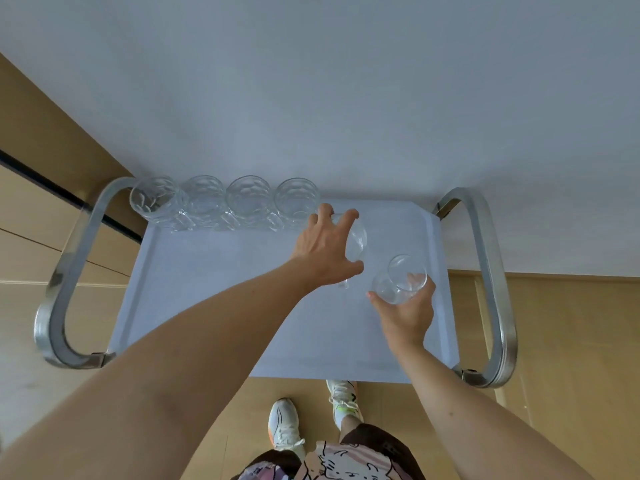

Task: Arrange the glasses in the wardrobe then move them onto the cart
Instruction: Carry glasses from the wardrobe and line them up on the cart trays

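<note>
A cart with a pale blue top (214,306) stands in front of me. Several clear faceted mugs (247,200) line its far edge in a row. My left hand (325,249) grips a smooth clear glass (358,239) from above, just right of the row's last mug (297,202). My right hand (410,311) holds a second smooth glass (398,280) from below, above the cart's right part. Both glasses are partly covered by fingers.
Curved metal handles rise at the cart's left (60,278) and right (495,289) ends. A white wall (346,81) is right behind the cart. Wooden cabinet fronts (31,209) are on the left. My feet in white shoes (284,426) are by the cart's near edge.
</note>
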